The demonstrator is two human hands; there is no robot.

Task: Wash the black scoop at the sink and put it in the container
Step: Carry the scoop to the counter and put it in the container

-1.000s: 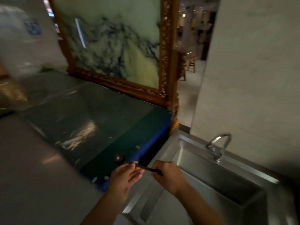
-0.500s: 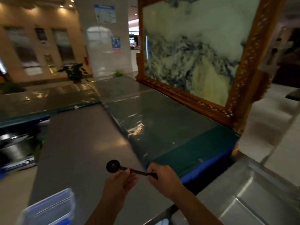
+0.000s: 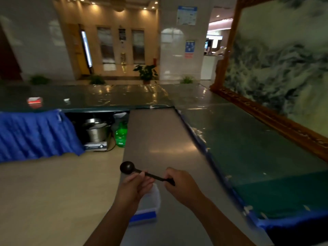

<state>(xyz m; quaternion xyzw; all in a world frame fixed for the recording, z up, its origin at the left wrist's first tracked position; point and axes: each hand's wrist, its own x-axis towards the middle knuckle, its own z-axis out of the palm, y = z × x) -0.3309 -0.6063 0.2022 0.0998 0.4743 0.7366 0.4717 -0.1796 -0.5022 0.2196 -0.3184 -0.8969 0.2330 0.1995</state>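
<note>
The black scoop (image 3: 127,168) is held level above the steel counter (image 3: 159,135), its round bowl pointing left. My left hand (image 3: 136,185) pinches the handle just behind the bowl. My right hand (image 3: 179,183) grips the handle's far end. Directly below my left hand sits a clear plastic container (image 3: 148,205) with a blue rim, partly hidden by my wrist. The sink is out of view.
A green glass-topped table (image 3: 248,139) with a blue skirt runs along the counter's right side, backed by a large framed marble panel (image 3: 284,68). To the left, under another table, stand a steel pot (image 3: 96,132) on a cooker and a green bottle (image 3: 121,134).
The view has swung left, away from the sink, which has dropped out of sight. Both hands keep their hold on the scoop. The container now lies under my left hand.
</note>
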